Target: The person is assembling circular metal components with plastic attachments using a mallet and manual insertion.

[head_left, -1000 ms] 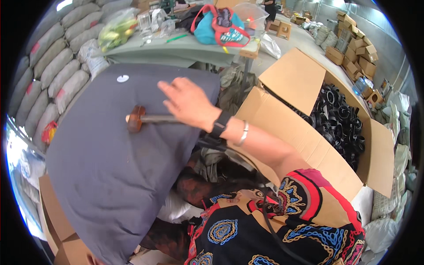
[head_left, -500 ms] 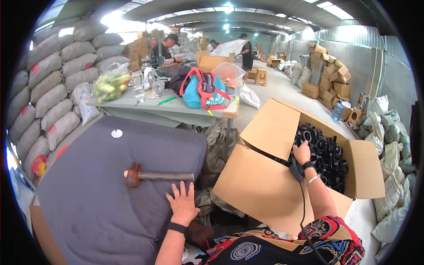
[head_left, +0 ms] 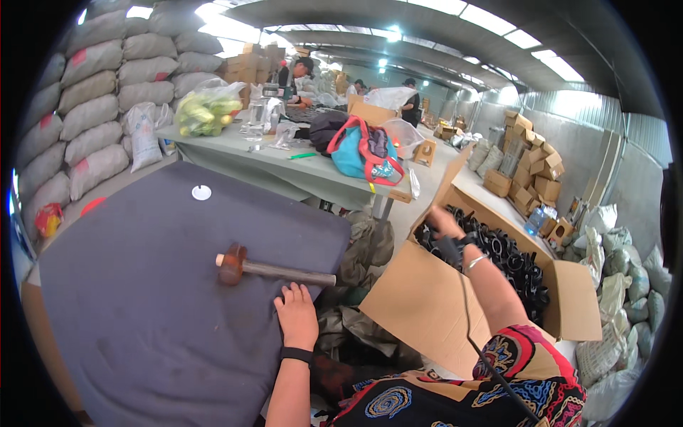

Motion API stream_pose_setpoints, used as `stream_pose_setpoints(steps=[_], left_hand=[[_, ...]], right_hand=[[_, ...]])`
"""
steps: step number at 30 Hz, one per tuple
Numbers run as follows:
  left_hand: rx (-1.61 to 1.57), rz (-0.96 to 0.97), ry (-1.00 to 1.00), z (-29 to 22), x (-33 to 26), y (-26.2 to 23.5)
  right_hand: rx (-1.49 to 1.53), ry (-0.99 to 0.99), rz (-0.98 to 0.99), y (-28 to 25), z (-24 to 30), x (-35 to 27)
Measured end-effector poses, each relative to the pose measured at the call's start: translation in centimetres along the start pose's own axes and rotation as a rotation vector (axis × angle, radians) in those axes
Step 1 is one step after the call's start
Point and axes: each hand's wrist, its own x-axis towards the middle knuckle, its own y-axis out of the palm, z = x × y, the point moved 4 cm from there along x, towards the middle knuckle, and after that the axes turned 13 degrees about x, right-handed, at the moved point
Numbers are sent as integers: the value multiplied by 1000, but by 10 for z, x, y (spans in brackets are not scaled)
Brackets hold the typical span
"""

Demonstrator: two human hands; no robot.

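Note:
My left hand (head_left: pixel 297 318) lies flat on the dark padded cloth (head_left: pixel 163 299), fingers stretched out and holding nothing. Just beyond its fingertips is the handle of a wooden mallet (head_left: pixel 284 272), its brown head pointing left. My right hand (head_left: pixel 447 223) reaches over an open cardboard box (head_left: pixel 420 302), at its far left corner beside the raised flap (head_left: pixel 452 171). Black ring-shaped parts (head_left: pixel 509 250) fill this box. Motion blurs the right fingers, so what they hold, if anything, is unclear. A black device with a cable (head_left: pixel 466 320) sits at that wrist.
A small white disc (head_left: pixel 201 192) rests on the cloth. Beyond stands a table (head_left: pixel 242 158) with a blue and red bag (head_left: pixel 356 153) and a bag of green vegetables (head_left: pixel 206 112). Stacked sacks (head_left: pixel 92 114) line the left; cartons (head_left: pixel 530 156) and sacks stand right. Several people work farther back.
My right hand has moved from among the black parts to the box's far left corner. The far flap now stands upright there. My left fingers have drawn closer together, and the view has shifted.

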Motion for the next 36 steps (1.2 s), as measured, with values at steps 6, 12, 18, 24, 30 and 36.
stream_pose_setpoints(steps=[6,12,18,24,30,36], left_hand=[[-103,-13,-22,7,0,-1],[-154,-42,13,6,5,0],[-138,-7,0,3,6,-9],[-105,-40,29,3,6,-8],[-25,-75,34,3,5,-5],[-169,147,-209,3,28,-4]], right_hand=[[337,234,-354,89,14,5],[-74,280,-421,91,35,2],[-210,403,-310,90,64,-5],[-139,389,-201,86,62,-12],[-43,348,-96,80,77,-18],[64,294,-71,79,72,-18]])
